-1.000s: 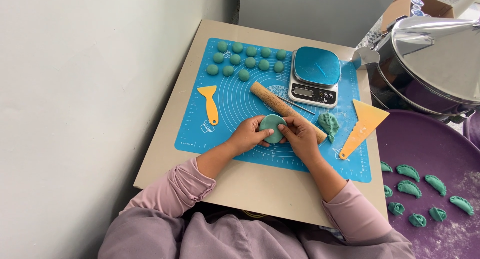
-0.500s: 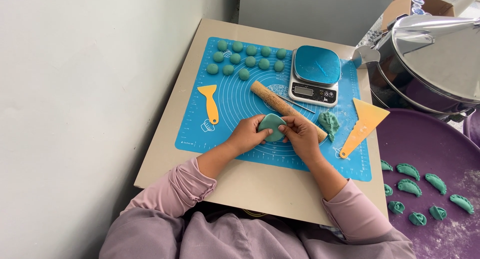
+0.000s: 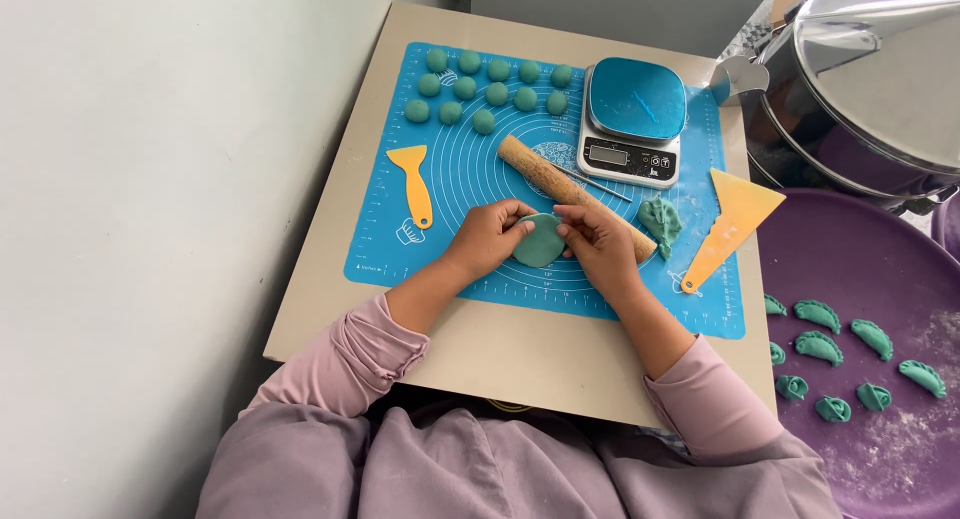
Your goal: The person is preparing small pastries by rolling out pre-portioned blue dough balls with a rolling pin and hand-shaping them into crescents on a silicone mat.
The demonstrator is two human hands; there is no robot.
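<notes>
Left hand (image 3: 487, 241) and right hand (image 3: 597, 245) both pinch the green dough circle (image 3: 541, 242); rolling pin (image 3: 575, 199) at one o'clock.

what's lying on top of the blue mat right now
Green dough balls, a wooden rolling pin, a kitchen scale, two yellow scrapers and a dough lump. Both hands cover the mat beneath the dough disc.

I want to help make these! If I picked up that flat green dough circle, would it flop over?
Probably, yes. The dough circle looks thin and soft, and the left hand and right hand both support its edges, so it likely bends easily. The folded dumplings on the purple tray suggest it bends without cracking. It seems light, maybe a little sticky.
</notes>
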